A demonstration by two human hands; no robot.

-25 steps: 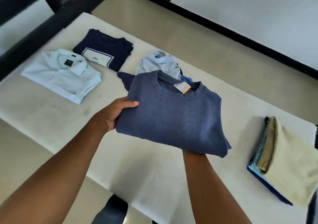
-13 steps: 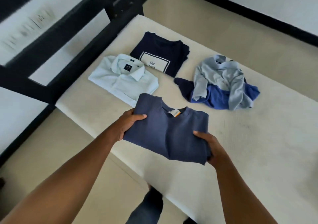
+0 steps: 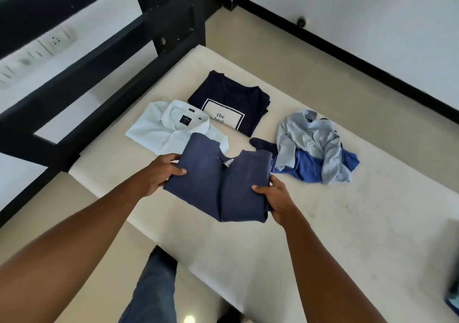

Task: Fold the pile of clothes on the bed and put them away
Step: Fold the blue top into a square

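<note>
Across most of the view, a cream mattress (image 3: 347, 235), bare, bounded at the far left by a black bed frame (image 3: 99, 57). Held up just over its near-left edge — a folded slate-blue sweater (image 3: 223, 188), bent into a shallow V along a centre crease, neckline at the top with a small label showing, lower edge sagging. Beyond it to the right, lying on the mattress, a loose unfolded heap (image 3: 315, 146): pale grey-blue shirt over brighter blue cloth, a dark navy bit poking out at the left. Further back, folded flat, a white collared shirt (image 3: 161, 129), its near corner hidden behind the sweater, and just beside that a navy T-shirt (image 3: 231, 99) with a pale printed box reading "the best". Gripping the sweater's left edge, left hand (image 3: 161, 173), thumb across the front, fingers tucked behind. Gripping the right edge, right hand (image 3: 275, 196) — thumb laid over the cloth, fingers wrapped behind.
</note>
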